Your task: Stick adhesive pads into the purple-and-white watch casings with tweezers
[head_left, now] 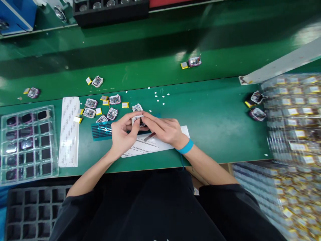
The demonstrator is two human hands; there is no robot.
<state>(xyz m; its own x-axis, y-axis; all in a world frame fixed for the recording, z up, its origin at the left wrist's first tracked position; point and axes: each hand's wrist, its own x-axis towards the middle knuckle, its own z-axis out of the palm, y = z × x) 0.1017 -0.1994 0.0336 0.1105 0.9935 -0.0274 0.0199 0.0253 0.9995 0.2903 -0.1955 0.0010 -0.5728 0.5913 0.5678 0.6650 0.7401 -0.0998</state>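
A small white-rimmed device casing (137, 118) with electronics inside is held between both hands above the green bench. My left hand (124, 131) is closed round its left side, the thumb on its face. The fingers of my right hand (167, 130), which has a blue band at the wrist, press at its upper right edge. A thin metal tool (149, 136) shows under my right hand; its other end is hidden. Below lies a printed white strip sheet (140, 147). Just behind my fingers sits another open casing (137, 107) with a yellow-edged battery (125, 105).
Several open casings (89, 112) with batteries lie left of the hands, beside a blue striped sheet (100, 131). A clear tray (55, 144) and white sheet (69, 132) stand further left. Stacked trays (291, 117) and a slanted white post (283, 63) are right.
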